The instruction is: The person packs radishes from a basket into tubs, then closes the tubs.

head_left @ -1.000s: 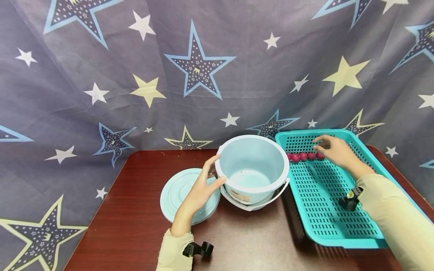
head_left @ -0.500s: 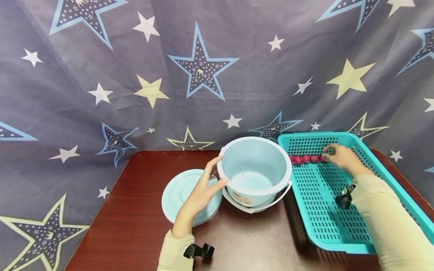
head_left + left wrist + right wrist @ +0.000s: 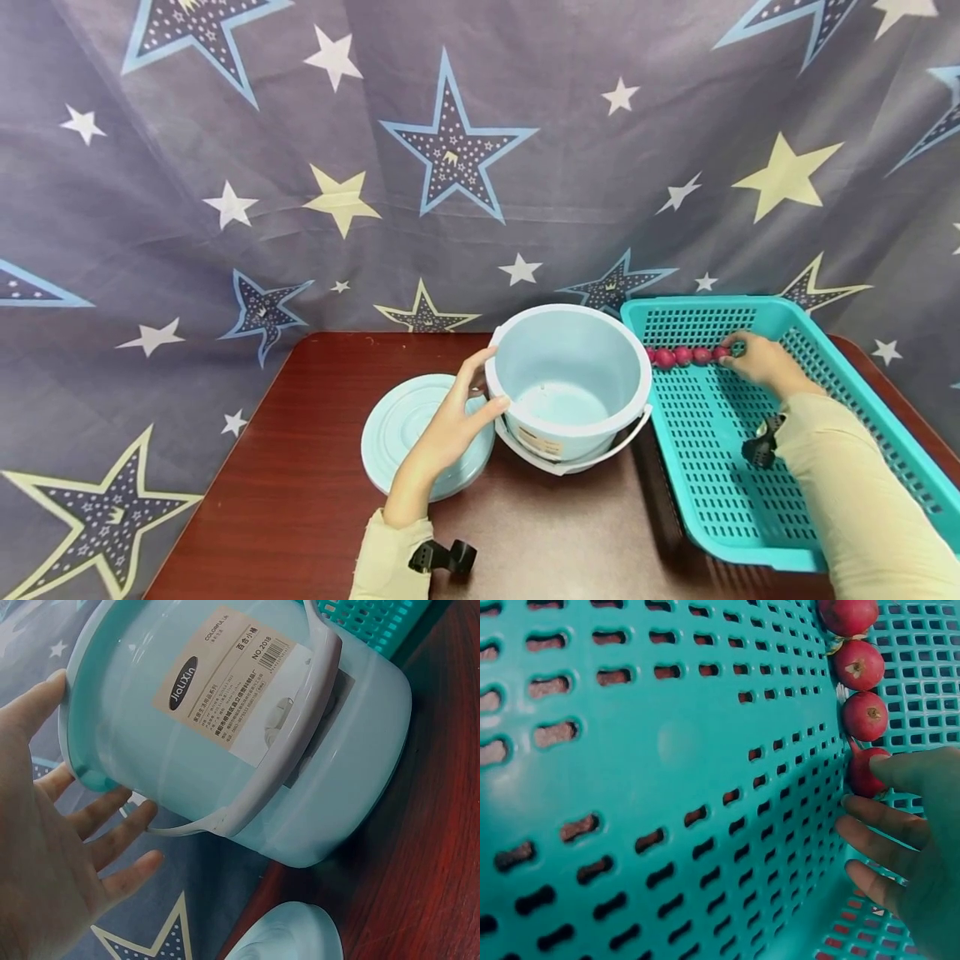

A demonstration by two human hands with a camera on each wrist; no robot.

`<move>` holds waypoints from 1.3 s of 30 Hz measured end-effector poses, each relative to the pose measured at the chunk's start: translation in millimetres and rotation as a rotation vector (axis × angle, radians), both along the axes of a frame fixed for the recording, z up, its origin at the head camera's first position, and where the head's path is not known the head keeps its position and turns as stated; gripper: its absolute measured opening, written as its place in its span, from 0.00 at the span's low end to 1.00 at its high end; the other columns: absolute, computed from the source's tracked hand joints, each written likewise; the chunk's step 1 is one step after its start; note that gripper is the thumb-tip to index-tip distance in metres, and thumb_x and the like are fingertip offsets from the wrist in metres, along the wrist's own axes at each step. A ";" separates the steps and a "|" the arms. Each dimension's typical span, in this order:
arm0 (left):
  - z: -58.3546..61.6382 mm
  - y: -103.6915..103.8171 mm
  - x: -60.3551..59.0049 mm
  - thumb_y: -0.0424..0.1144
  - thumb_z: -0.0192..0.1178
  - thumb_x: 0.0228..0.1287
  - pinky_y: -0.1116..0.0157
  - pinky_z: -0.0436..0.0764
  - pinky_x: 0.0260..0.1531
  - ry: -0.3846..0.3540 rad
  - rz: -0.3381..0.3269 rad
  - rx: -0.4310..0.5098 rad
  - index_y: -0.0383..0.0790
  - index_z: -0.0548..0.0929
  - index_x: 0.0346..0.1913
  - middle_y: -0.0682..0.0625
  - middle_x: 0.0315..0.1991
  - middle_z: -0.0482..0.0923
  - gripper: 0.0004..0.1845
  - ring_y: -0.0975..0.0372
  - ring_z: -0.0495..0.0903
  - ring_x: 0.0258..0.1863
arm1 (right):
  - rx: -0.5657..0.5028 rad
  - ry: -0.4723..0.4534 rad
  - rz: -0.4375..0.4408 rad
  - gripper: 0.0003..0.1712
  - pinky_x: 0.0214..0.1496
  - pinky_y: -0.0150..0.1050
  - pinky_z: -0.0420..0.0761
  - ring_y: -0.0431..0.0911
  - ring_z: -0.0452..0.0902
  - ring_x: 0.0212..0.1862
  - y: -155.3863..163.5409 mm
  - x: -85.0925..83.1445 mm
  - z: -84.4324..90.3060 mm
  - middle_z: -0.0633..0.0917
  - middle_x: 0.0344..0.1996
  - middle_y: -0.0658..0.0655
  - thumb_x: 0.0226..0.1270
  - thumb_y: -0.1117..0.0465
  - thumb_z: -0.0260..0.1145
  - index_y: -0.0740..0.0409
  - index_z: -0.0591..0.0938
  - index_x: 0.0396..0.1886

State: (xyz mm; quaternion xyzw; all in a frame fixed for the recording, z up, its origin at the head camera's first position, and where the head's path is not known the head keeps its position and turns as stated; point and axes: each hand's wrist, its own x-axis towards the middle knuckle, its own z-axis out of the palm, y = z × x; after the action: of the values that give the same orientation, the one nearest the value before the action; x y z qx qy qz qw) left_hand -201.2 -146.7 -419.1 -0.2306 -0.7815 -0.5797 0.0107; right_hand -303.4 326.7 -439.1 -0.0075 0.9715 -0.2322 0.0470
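Observation:
A pale blue bucket [image 3: 566,433] with a white rim and lowered handle stands mid-table. My left hand [image 3: 450,421] lies at its left side, thumb and spread fingers touching around the rim; the left wrist view shows the fingers [image 3: 101,814] fairly straight. Several red radishes [image 3: 664,359] lie in a row against the far wall of the turquoise basket [image 3: 708,546]. With my right hand [image 3: 763,365] I pinch the radish [image 3: 864,774] at the right end of the row, thumb across it and fingers at its lower side. The bucket's rim hides the row's left end.
A round pale blue lid [image 3: 401,417] lies left of the bucket, partly behind my left forearm. The basket fills the right side of the dark red table [image 3: 300,467]. A grey star-patterned cloth [image 3: 450,250] hangs behind.
My right hand has come down from above the row onto the end radish and closed around it. The left hand stays at the bucket. The whole view has shifted slightly.

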 end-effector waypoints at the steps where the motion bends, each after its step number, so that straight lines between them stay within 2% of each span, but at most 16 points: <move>1: -0.4 0.0 -0.3 0.41 0.59 0.71 0.44 0.62 0.63 0.002 0.001 0.001 0.53 0.57 0.76 0.49 0.70 0.62 0.35 0.54 0.66 0.65 | -0.001 0.000 -0.002 0.21 0.32 0.50 0.74 0.56 0.77 0.32 -0.2 0.0 -0.2 0.82 0.36 0.71 0.72 0.61 0.60 0.71 0.71 0.57; 9: -1.1 -0.2 0.1 0.43 0.59 0.71 0.44 0.63 0.63 -0.001 0.005 -0.001 0.55 0.57 0.76 0.50 0.70 0.63 0.34 0.57 0.66 0.64 | 0.013 -0.008 0.014 0.20 0.29 0.46 0.72 0.52 0.74 0.28 -3.9 1.2 1.8 0.81 0.31 0.66 0.72 0.60 0.61 0.69 0.70 0.55; 17: 0.3 -0.1 -0.1 0.40 0.59 0.71 0.46 0.63 0.63 -0.002 0.007 -0.004 0.52 0.57 0.76 0.49 0.70 0.63 0.35 0.53 0.66 0.64 | 0.030 -0.029 0.030 0.17 0.25 0.42 0.67 0.48 0.66 0.22 -8.6 1.7 3.4 0.76 0.23 0.59 0.75 0.59 0.57 0.66 0.68 0.54; 25: 1.4 0.2 -0.1 0.40 0.58 0.71 0.45 0.62 0.63 -0.010 -0.007 -0.007 0.51 0.57 0.76 0.48 0.71 0.61 0.35 0.53 0.65 0.65 | 0.076 -0.041 0.007 0.22 0.29 0.47 0.70 0.52 0.73 0.29 -10.2 3.8 4.6 0.81 0.34 0.67 0.74 0.58 0.58 0.69 0.70 0.59; 30: 2.2 0.3 -0.5 0.40 0.59 0.71 0.45 0.62 0.63 -0.007 -0.006 -0.004 0.51 0.57 0.76 0.48 0.70 0.62 0.35 0.53 0.65 0.65 | 0.075 -0.043 0.032 0.20 0.28 0.46 0.70 0.50 0.71 0.26 -10.3 5.1 6.2 0.80 0.31 0.65 0.73 0.60 0.60 0.68 0.70 0.57; 39: 2.7 1.2 -0.8 0.40 0.59 0.71 0.48 0.63 0.62 -0.003 -0.002 -0.018 0.51 0.57 0.76 0.48 0.71 0.62 0.35 0.57 0.66 0.65 | 0.053 -0.009 0.100 0.20 0.22 0.41 0.65 0.46 0.64 0.20 -7.8 8.7 24.4 0.73 0.22 0.56 0.74 0.60 0.59 0.65 0.70 0.58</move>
State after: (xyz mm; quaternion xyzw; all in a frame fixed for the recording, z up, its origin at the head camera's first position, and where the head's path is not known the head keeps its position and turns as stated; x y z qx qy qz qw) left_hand -202.0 -145.5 -416.3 -0.2306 -0.7866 -0.5728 0.0068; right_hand -294.7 318.9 -414.7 -0.0537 0.9755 -0.2039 0.0631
